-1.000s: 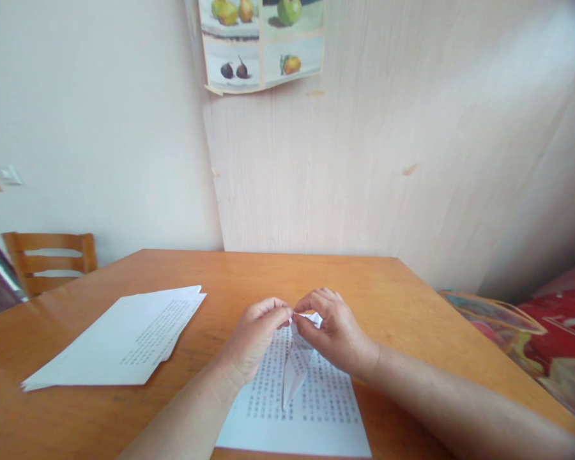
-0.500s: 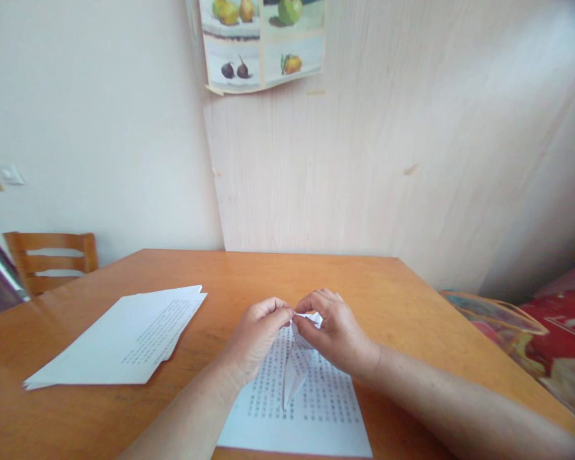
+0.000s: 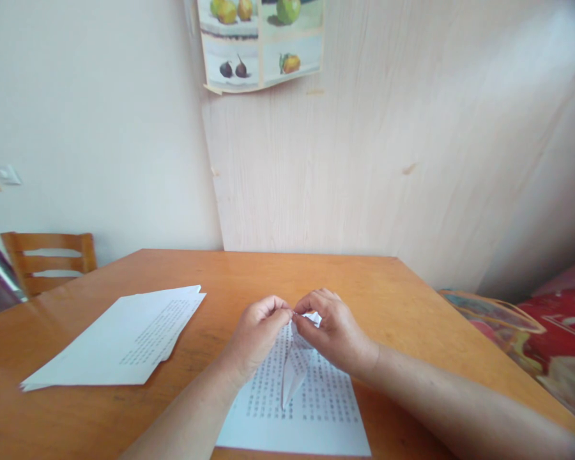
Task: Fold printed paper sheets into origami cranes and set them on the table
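Observation:
A small folded white paper shape with a long pointed tail stands above a printed sheet on the wooden table. My left hand pinches the top of the folded paper from the left, fingers closed. From the right, my right hand pinches the same top part, fingers curled round it. The two hands touch at the fingertips. The pointed end hangs down toward me, just over the printed sheet.
A loose stack of printed sheets lies on the table's left. A wooden chair stands behind the left corner. A fruit poster hangs on the wall. Red patterned fabric lies off the table's right edge.

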{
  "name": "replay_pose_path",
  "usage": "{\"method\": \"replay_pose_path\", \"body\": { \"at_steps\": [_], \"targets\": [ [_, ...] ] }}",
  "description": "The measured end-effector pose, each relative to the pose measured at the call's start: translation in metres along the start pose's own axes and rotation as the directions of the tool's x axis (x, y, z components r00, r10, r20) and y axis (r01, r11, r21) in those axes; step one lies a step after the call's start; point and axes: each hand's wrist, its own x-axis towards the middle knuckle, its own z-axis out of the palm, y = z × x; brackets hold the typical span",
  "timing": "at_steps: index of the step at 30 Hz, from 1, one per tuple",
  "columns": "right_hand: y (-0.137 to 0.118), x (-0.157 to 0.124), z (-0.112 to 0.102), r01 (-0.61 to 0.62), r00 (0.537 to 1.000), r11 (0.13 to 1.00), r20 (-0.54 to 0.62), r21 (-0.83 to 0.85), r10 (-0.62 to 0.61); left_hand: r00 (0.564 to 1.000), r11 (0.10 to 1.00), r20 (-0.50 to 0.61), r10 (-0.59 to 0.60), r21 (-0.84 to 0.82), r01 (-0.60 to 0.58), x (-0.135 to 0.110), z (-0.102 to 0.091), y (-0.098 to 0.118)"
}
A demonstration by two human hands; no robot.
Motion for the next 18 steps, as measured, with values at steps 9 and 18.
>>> {"method": "replay_pose_path", "body": {
  "at_steps": [9, 18],
  "targets": [
    [-0.0011, 0.0003, -0.0014, 0.01, 1.0, 1.0, 0.016, -0.001, -0.01, 1.0, 0.999, -0.012, -0.027, -0.027, 0.027, 0.0006, 0.0016, -0.0013],
    [-0.0025, 0.0004, -0.0015, -0.021, 1.0, 0.999, 0.013, 0.04, 0.021, 1.0, 1.0, -0.011, -0.02, -0.014, 0.019, -0.0001, 0.0013, -0.0009]
  ]
}}
